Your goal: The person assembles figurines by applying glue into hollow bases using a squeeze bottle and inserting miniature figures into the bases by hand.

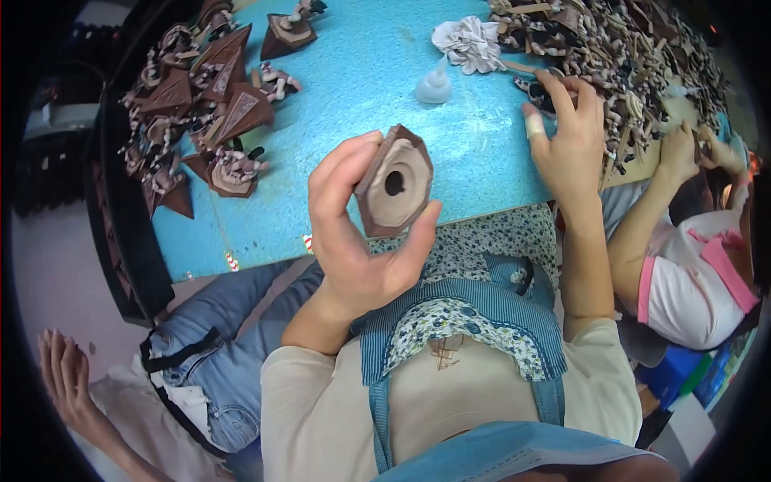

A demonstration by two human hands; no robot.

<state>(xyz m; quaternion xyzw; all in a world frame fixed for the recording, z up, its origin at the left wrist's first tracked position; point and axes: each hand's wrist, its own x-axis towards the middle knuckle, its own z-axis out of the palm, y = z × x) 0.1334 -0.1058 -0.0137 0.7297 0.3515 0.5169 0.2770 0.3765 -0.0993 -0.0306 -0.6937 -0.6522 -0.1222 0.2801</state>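
My left hand grips a brown, angular-edged base piece in front of me, above the table's near edge. Its beige, stepped round face is turned up, with a dark hole in the centre. At the right, my right hand is over the table beside a heap of small figures. Its thumb, wrapped in a pale band, and its forefinger are apart, with a small dark figure between them. Whether they touch it is hard to tell.
A translucent squeeze bottle and crumpled white paper stand on the blue table. Brown pointed pieces with figures crowd the left side. A co-worker's hands are at the right; another person's hand shows lower left.
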